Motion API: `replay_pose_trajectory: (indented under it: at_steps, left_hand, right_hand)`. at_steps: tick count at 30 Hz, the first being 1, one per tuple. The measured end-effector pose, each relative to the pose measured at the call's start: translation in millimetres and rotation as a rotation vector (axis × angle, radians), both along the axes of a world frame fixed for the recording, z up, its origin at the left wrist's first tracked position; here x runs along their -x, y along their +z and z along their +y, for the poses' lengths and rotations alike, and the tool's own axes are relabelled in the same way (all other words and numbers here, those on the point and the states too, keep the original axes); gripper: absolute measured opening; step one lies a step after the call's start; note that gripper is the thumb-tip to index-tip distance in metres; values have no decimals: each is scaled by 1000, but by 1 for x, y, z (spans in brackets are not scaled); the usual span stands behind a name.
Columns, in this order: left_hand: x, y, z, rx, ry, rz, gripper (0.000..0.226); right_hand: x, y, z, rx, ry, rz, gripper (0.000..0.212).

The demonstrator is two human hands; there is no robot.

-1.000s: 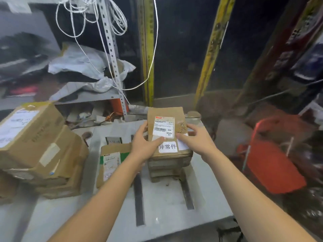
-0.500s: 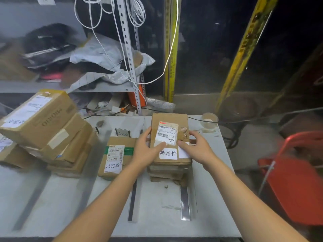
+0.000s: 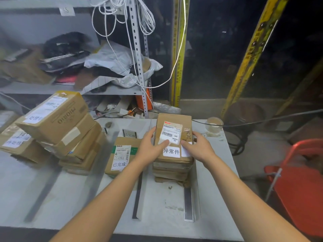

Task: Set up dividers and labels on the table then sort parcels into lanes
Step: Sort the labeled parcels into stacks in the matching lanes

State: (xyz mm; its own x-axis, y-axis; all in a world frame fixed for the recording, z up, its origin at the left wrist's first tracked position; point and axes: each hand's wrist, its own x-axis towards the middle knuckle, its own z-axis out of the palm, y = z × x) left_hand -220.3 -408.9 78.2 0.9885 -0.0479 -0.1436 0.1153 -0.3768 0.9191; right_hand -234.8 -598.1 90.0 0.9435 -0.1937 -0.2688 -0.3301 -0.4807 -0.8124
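Observation:
A flat brown parcel (image 3: 174,122) with a shipping sticker lies on top of a stack of parcels (image 3: 170,172) in the right lane of the table (image 3: 83,203). My left hand (image 3: 150,147) grips its left edge with the thumb on top. My right hand (image 3: 199,147) holds its right edge, thumb on top. A white label (image 3: 171,152) with printed characters sits on the parcel's near end between my thumbs. Dark divider strips (image 3: 137,196) (image 3: 188,205) run along both sides of this lane.
A parcel with green tape (image 3: 120,155) lies in the middle lane, a lane label (image 3: 130,134) beyond it. Stacked boxes (image 3: 57,130) fill the left. A plastic cup (image 3: 214,124) stands at the far right corner. A red chair (image 3: 297,180) is beside the table; a cluttered shelf (image 3: 78,88) stands behind.
The top parcel has come down from a tilted hold to lie flatter on the stack. Both hands stay on its edges. My view has shifted, showing more of the table.

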Motion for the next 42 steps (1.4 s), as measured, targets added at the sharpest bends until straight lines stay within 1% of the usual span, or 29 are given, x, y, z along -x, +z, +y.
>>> replay_pose_trajectory:
  at_steps: [3,6,10,12,18,23,28,32,34,38,42]
  left_hand:
    - [1,5,13,-65,3,4,85]
    - [2,9,22,-122,-53,9,88]
    - [5,17,31,-179,-34,-37,85]
    - [6,24,43,-274,-37,-84,83]
    - [6,62,116,-700,23,-292,73]
    - [19,88,219,-943,113,-389,69]
    - [41,92,348,-1097,130,-348,60]
    - [68,95,451,-1128,149,-348,59]
    - [80,96,500,-1174,138,-344,62]
    - [94,97,587,-1211,158,-265,68]
    - [92,92,661,-1227,207,-202,71]
  right_hand:
    - [-5,8,6,63,-43,-80,57]
    - [-7,15,12,97,-55,-97,56]
    - [-3,23,22,205,-49,-140,54]
    - [-2,34,31,263,3,-174,53]
    - [-9,63,92,403,227,-313,52]
    - [-13,77,186,592,388,-421,56]
    - [-5,87,308,683,479,-479,51]
    - [5,93,412,687,538,-487,53]
    - [9,96,463,696,569,-492,54]
    - [13,98,553,671,624,-547,55]
    - [3,91,631,670,695,-540,56]
